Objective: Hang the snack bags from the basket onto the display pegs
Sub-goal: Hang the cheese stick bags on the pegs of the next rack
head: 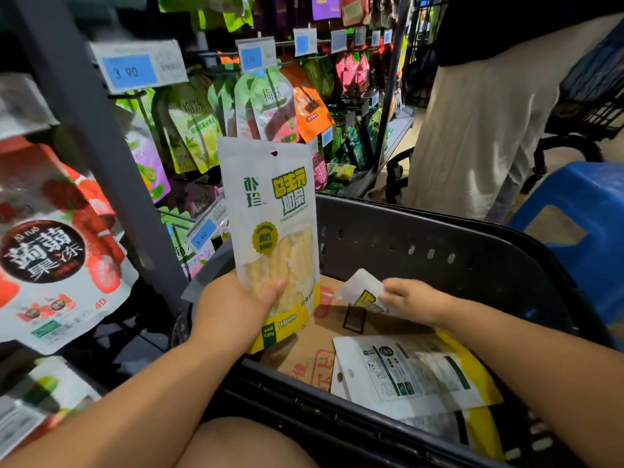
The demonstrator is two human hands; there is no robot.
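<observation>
Hidden: the left hand's [236, 298] fingers lie behind its bag, and only the thumb shows on the front.
Cut off: the loose snack bags [412, 369] below the right hand [412, 298] overlap, and the lowest ones run under the basket rim.
Hard to make out: the hanging pouches [266, 106] above the left hand are smeared, and their small print is unreadable.
Left hand: grips the lower half of a white-and-yellow snack bag [270, 231], held upright with its punched hole at the top.
Right hand: pinches the corner of a second snack bag [363, 292], tilted up inside the basket.
Basket: the black plastic basket [439, 244] sits under both hands, and a cardboard sheet [314, 349] lines its bottom.
Display pegs: the display pegs [126, 94] stand above and beyond the left hand, behind blue price tags [130, 67].
Room: a shop aisle, with a blue stool [580, 211] beyond the right hand and a standing person [472, 113] in light trousers farther off.
</observation>
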